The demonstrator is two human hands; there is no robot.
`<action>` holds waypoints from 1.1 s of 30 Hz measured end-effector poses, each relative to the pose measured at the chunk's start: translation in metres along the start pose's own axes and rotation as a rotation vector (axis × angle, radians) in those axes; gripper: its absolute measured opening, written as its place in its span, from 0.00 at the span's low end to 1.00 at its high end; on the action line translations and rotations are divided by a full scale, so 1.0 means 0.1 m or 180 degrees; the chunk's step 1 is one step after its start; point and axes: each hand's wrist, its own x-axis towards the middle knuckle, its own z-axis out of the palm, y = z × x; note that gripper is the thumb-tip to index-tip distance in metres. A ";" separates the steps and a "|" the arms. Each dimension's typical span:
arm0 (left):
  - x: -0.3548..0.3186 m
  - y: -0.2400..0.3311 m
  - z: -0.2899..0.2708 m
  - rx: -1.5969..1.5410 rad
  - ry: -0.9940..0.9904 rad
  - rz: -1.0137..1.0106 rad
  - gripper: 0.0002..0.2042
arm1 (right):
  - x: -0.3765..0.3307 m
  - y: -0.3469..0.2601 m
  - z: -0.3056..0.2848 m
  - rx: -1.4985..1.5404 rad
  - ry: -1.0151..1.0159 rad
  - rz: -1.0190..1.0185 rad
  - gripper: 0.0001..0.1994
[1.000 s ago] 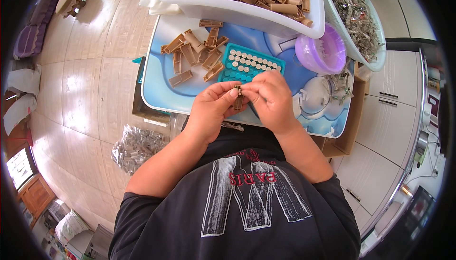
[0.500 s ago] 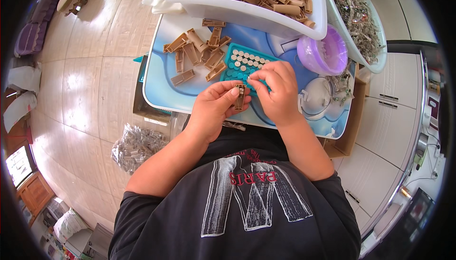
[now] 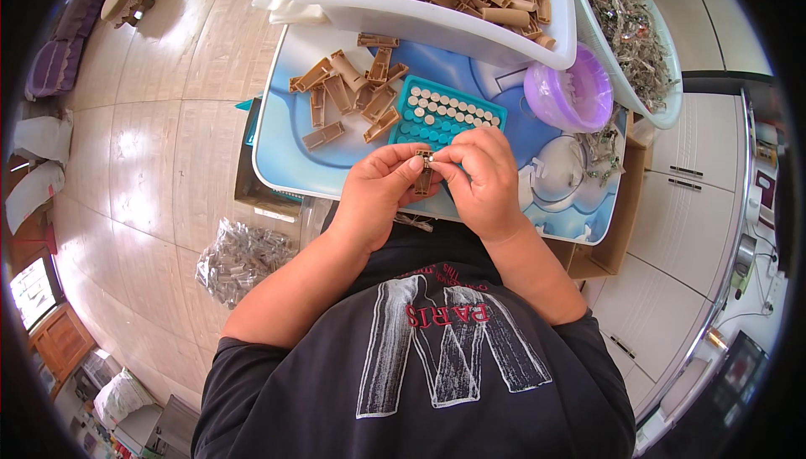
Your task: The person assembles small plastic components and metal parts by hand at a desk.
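Over the near edge of the desk [image 3: 281, 153], a brown casing [image 3: 424, 182] is grasped and partly covered by the left hand [image 3: 376, 182]; at its far end, a tiny pale piece [image 3: 430, 158], barely discernible, is pinched by the right hand [image 3: 484, 180], partly hiding a teal tray [image 3: 406, 134].

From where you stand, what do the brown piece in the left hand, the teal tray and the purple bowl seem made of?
The brown piece in the left hand looks like satin moulded plastic, with thin, even walls. The teal tray is probably plastic too, uniformly coloured throughout. The purple bowl seems glossy plastic, judging by its bright highlights.
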 end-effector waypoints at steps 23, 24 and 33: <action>-0.06 -0.01 -0.01 0.0018 -0.0036 0.0144 0.09 | 0.04 -0.03 -0.05 0.1371 -0.0169 0.1199 0.02; -0.07 -0.02 -0.01 0.0079 -0.0049 0.0118 0.09 | 0.10 -0.04 -0.06 0.1367 -0.0170 0.1199 0.02; -0.18 -0.06 -0.04 0.0335 -0.0068 0.0000 0.09 | 0.78 -0.22 0.42 -0.0674 -0.1079 -0.0459 0.16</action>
